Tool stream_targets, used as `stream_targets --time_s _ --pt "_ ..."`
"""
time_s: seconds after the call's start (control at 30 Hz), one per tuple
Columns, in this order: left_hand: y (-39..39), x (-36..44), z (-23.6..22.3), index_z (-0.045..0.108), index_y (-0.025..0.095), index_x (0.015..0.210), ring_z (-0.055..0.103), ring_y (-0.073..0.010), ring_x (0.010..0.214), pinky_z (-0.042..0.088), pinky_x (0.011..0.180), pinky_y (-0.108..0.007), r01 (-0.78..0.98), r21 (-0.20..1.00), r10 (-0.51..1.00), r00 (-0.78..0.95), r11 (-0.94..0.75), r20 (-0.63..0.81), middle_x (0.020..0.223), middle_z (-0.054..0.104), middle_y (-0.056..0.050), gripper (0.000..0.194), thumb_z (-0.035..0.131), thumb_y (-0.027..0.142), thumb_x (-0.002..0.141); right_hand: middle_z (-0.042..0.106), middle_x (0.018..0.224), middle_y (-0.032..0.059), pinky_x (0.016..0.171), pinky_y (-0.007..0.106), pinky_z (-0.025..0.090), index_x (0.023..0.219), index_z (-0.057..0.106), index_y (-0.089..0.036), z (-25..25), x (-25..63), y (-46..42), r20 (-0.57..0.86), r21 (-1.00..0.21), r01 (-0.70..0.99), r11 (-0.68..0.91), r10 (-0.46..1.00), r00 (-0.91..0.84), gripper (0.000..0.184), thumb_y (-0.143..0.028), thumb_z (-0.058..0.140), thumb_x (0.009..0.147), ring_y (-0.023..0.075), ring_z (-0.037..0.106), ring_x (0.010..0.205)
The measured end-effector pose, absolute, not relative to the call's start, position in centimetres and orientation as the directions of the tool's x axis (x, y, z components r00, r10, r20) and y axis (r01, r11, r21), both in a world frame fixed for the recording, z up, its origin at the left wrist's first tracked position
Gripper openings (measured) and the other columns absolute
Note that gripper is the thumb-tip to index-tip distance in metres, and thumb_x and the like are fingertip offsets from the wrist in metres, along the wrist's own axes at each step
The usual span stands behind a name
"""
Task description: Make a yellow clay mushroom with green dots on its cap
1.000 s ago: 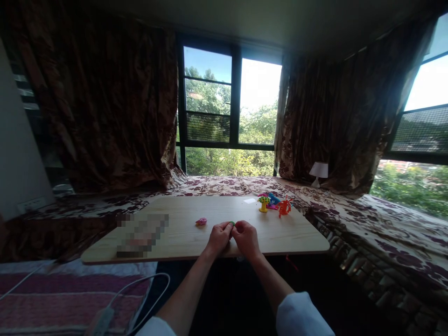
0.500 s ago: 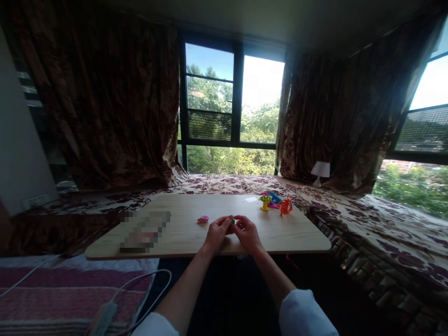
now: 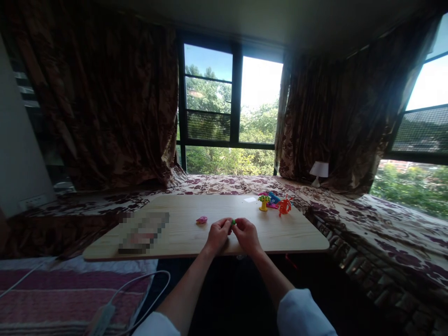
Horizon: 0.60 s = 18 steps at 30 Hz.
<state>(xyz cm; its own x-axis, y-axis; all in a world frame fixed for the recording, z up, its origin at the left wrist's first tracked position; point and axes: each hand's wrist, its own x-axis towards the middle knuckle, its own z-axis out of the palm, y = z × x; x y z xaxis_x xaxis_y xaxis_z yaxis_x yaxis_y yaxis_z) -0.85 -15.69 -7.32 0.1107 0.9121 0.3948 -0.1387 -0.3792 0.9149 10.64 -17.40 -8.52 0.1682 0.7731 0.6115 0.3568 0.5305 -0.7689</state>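
Head view shows a green piece [image 3: 233,222] held just over the near middle of the table [image 3: 185,238], between the two hands. The left hand [image 3: 217,234] and the right hand [image 3: 247,234] meet there, thumbs and fingers bent inward, their tips pinching the piece from either side. So little of it shows that its long axis and the way it points cannot be told; only a small, bright green spot is visible, and its full shape is hidden by the fingers.

On the left, a flat item [image 3: 145,233] is blurred into blocks, its long axis running from near left to far right. Between it and the hands lies a small pink lump [image 3: 201,220], longer from left to right, its details too small to read. At the far right, a yellow toy [image 3: 263,206] stands upright on a stem under a green-spotted cap. It partly hides a magenta shape behind it, beside a blue toy [image 3: 274,199]. Right of these sits an orange toy [image 3: 285,206] with thin, spiky strands.

The table has pale wood grain and rounded corners; floral cloth [image 3: 224,185] spreads beyond it. White sleeves [image 3: 304,312] are cut off at the near edge.
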Motion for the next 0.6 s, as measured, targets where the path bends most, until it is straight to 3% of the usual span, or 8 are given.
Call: stream_targets --time_s 0.13,0.27,0.6 --pt "-15.45 -0.95 -7.57 0.065 0.015 0.087 0.054 -0.0118 0.063 0.042 0.060 -0.023 -0.145 0.918 0.916 0.110 -0.369 0.385 0.074 0.064 -0.002 0.029 0.060 0.036 0.068 0.058 0.064 -0.0009 0.052 0.023 0.043 0.084 0.061 -0.018 -8.47 10.64 -17.21 0.608 -0.772 0.353 0.528 0.775 0.171 0.017 -0.028 0.055 0.072 0.0117 0.053 0.054" --pt "-15.39 -1.17 -7.91 0.058 0.017 0.101 0.057 -0.0128 0.063 0.045 0.061 -0.026 -0.176 0.923 0.929 0.082 -0.344 0.362 0.074 0.064 -0.002 0.038 0.057 0.040 0.071 0.061 0.075 0.0003 0.054 0.022 0.045 0.088 0.061 -0.020 -8.46 10.53 -17.15 0.608 -0.772 0.341 0.536 0.780 0.148 0.021 -0.026 0.059 0.069 0.0116 0.055 0.058" --pt "-15.59 -1.37 -7.54 0.067 0.014 0.083 0.054 -0.0117 0.059 0.043 0.061 -0.025 -0.157 0.930 0.923 0.151 -0.332 0.355 0.068 0.064 -0.003 0.030 0.062 0.037 0.065 0.064 0.072 0.0012 0.058 0.024 0.047 0.083 0.060 -0.018 -8.36 10.65 -17.33 0.613 -0.774 0.313 0.551 0.775 0.153 0.013 -0.025 0.054 0.074 0.0134 0.059 0.061"
